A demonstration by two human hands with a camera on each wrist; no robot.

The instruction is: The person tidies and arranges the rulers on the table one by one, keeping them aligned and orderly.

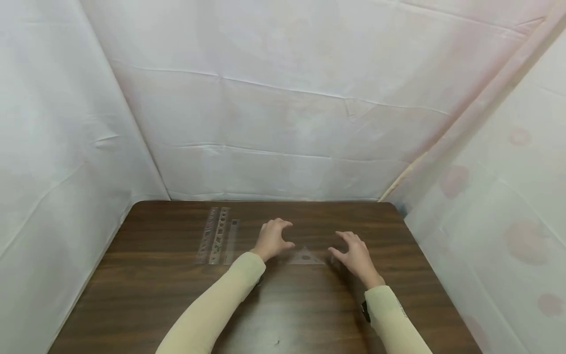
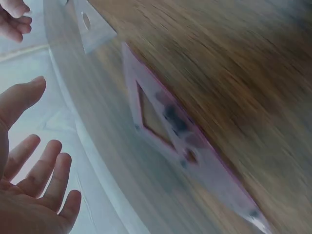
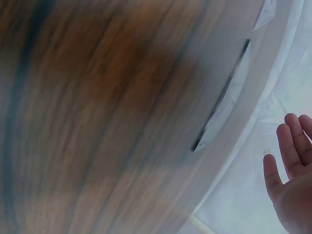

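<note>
- The left hand (image 1: 273,239) and the right hand (image 1: 353,255) both hover over the middle of the bench (image 1: 146,295), one on each side of a small clear plastic triangle (image 1: 305,256).
- The triangle lies flat on the wood, between the two hands and nearer the far edge than the near one. As far as I can tell neither hand is touching it.
- Left hand: fingers loosely curled downward with nothing in them. The left wrist view shows the palm (image 2: 29,195) bare and the fingers spread.
- Right hand: same deal, fingers relaxed and apart, holding nothing. The right wrist view only catches the fingers (image 3: 287,165) at the edge of the picture.
- My guess on the pose: coming at a thin flat piece from both sides makes sense, since there's nothing sticking up to grab.
- Toward the far left corner, a few clear rulers (image 1: 218,236) lie side by side, running front to back. They look lined up neatly, well apart from the hands.
- The bench is dark brown wood grain with rounded corners.
- White sheeting (image 1: 283,123) with creases hangs on all three sides like a little booth, and the right side has faint pink spots.
- Both wrist views are really blurry, so there's not much detail there.
</note>
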